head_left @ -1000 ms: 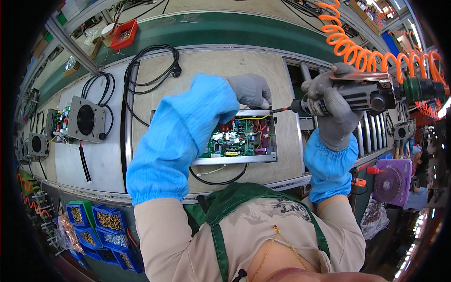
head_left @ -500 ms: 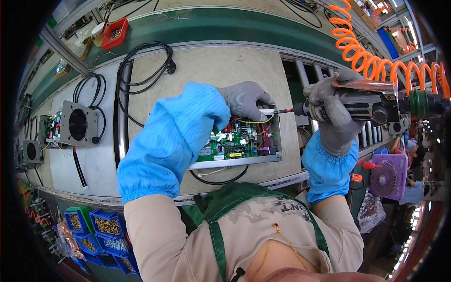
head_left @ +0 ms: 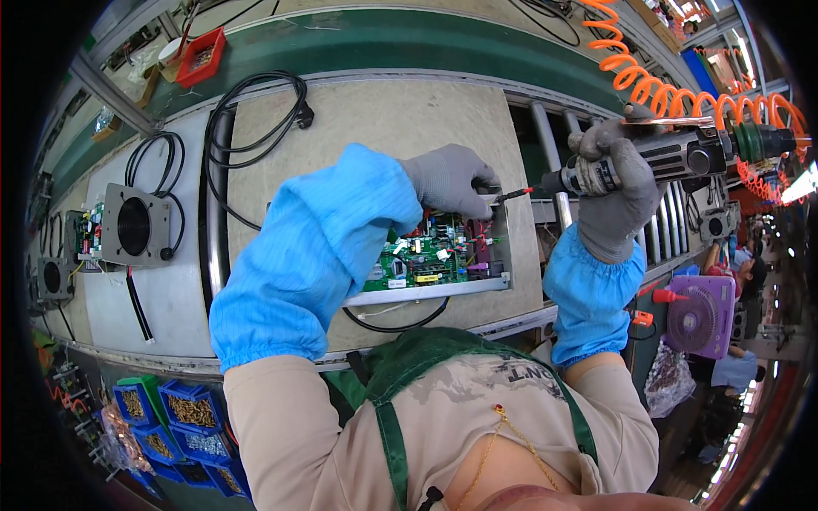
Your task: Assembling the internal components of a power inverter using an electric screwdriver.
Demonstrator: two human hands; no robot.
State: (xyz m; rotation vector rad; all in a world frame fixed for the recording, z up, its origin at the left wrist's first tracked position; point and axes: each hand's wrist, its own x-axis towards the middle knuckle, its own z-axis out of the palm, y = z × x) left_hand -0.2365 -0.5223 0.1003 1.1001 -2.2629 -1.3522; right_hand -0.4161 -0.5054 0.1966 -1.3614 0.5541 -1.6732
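My left hand [head_left: 456, 180], in a grey glove, is over the far right corner of an open metal chassis [head_left: 426, 295]. Its fingertips are pinched together at the chassis wall; a small pale part shows there, mostly hidden. In my right hand [head_left: 618, 187], also gloved, is an air screwdriver [head_left: 673, 159], held sideways with fingers wrapped round its body. Its long bit [head_left: 516, 194] points left, and the tip reaches my left fingertips. Inside the chassis lies a green circuit board [head_left: 409, 260] with coloured wires at its right end.
The chassis rests on a beige board [head_left: 383, 111] over rollers. A coiled black power cord [head_left: 256, 153] lies to the left, beside a grey fan unit [head_left: 136, 226]. An orange coiled air hose [head_left: 630, 72] hangs at the right. Blue bins [head_left: 192, 409] of screws stand lower left; a purple fan [head_left: 700, 315] stands right.
The screwdriver's rear end has swung up and its bit has shifted slightly left and down. My left fingers have turned inward, and the yellow-green wire below them is now hidden.
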